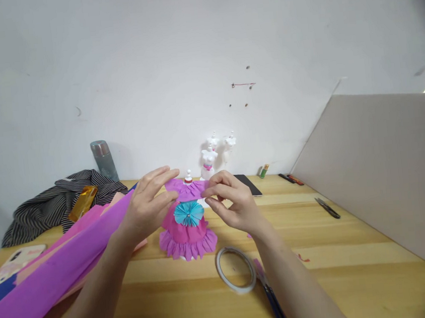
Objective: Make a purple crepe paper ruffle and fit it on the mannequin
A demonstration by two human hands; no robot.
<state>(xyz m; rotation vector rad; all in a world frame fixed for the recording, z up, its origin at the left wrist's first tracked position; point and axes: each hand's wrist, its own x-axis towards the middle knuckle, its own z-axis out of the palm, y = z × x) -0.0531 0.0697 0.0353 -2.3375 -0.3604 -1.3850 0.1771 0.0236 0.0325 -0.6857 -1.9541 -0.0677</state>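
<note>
A small white dress form (189, 173) stands on the table, dressed in crepe paper. Its pink skirt (187, 231) ends in a ruffled purple hem (189, 247), and a pleated turquoise paper flower (189, 213) sits at the waist. Across the shoulders lies a gathered purple crepe paper ruffle (189, 190). At the ruffle's left end is my left hand (152, 198), fingers stretched and apart from the thumb, whose tip touches the paper. My right hand (232, 197) pinches the ruffle's right end between thumb and fingers.
A tape roll (236, 270) and scissors (273, 299) lie in front. Crepe paper rolls (67, 260), striped cloth (46, 207) and a flask (104, 160) are left. White dress forms (209, 162) stand behind; snips (327, 208) and a white panel (383, 161) are right.
</note>
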